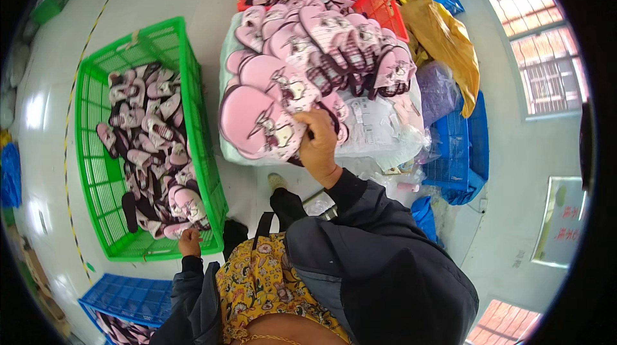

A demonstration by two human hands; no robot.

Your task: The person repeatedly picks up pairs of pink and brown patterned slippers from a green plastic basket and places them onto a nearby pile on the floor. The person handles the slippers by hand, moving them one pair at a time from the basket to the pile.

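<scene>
My right hand is closed on the strap edge of a pink slipper with a cartoon print and dark trim. This slipper lies at the front left of a pile of matching slippers on a pale, wrapped worktop. Down at the near right corner of the green crate, my left hand has its fingers curled against a pink slipper. Many loose slippers lie jumbled inside that crate. The fingertips of my left hand are partly hidden.
A red crate with more slippers stands behind the pile. To the right are a yellow sack, a purple plastic bundle and a blue crate. Another blue crate sits at lower left. Clear plastic wrap hangs at the worktop's right edge.
</scene>
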